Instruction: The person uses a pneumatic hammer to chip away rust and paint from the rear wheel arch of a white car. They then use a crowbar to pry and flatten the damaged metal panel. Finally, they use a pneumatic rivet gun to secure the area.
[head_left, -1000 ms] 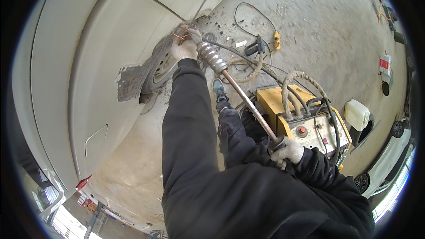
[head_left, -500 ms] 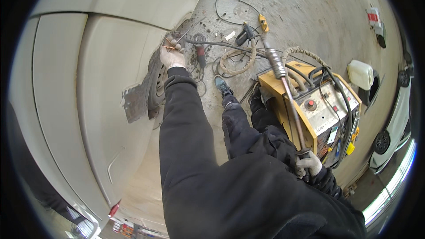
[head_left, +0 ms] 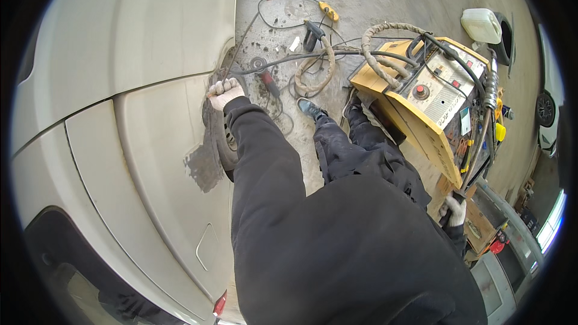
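Right hand (head_left: 456, 210) grips the slide hammer (head_left: 491, 87), clear of the car panel (head_left: 162, 120); left hand's (head_left: 225, 93) grip I cannot tell. Grey patch (head_left: 205, 167) looks sanded, unpainted.

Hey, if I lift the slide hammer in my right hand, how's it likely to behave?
The slide hammer will probably feel stiff, since its rod looks straight and metallic. It may feel heavy toward the far end, where the thick ringed metal weight sits. That weight might also slide, as it seems to surround the slimmer rod.
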Demonstrator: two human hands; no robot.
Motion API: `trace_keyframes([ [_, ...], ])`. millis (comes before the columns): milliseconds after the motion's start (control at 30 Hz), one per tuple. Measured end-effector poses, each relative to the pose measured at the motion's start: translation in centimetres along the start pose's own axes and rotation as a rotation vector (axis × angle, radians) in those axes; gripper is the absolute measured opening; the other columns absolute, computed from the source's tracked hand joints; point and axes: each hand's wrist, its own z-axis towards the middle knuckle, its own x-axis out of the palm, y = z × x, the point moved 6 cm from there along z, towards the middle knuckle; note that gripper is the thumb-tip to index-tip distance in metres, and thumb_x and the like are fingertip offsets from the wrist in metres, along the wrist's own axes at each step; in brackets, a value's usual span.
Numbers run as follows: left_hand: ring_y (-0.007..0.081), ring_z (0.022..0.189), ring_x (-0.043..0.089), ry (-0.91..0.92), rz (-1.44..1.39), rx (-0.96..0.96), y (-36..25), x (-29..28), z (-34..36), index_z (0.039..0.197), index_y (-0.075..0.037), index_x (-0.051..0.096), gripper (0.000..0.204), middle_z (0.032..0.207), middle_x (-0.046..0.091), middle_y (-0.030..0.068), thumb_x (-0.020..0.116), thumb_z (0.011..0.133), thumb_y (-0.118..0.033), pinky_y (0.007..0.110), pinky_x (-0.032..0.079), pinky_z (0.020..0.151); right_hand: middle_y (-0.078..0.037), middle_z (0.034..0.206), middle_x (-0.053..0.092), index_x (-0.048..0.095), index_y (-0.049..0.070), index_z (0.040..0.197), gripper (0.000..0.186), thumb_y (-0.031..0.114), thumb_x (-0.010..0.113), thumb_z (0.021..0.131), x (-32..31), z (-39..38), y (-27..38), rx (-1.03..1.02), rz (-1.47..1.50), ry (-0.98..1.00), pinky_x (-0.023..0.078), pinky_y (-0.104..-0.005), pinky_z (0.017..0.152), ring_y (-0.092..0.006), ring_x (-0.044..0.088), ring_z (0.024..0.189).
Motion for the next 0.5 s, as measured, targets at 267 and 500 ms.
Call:
trace_keyframes([
  [267,0.0366,0.079,0.07,-0.626,1.734,0.444,-5.3,-1.9,-2.2,0.095,-0.008,0.072,0.052,0.087,0.075,0.0187,0.041,0.101,-0.048,0.054,0.053,0.071,-0.004,0.063,0.057,0.06,0.004,0.096,0.015,0.006,0.071,0.085,-4.3,5.9,-3.6,-0.053,-0.08,-0.2,0.045,-0.0307,0.042,-0.0155,0.052,0.044],
  [500,0.0244,0.082,0.063,-0.251,1.51,-0.002,3.9,-11.2,-8.6,0.113,-0.002,0.069,0.044,0.098,0.07,0.0125,0.049,0.103,-0.04,0.038,0.053,0.074,-0.003,0.08,0.067,0.069,0.001,0.099,0.025,0.008,0.081,0.077,0.4,5.8,-5.0,-0.13,-0.181,-0.329,0.051,-0.0314,0.058,-0.0121,0.062,0.067],
])
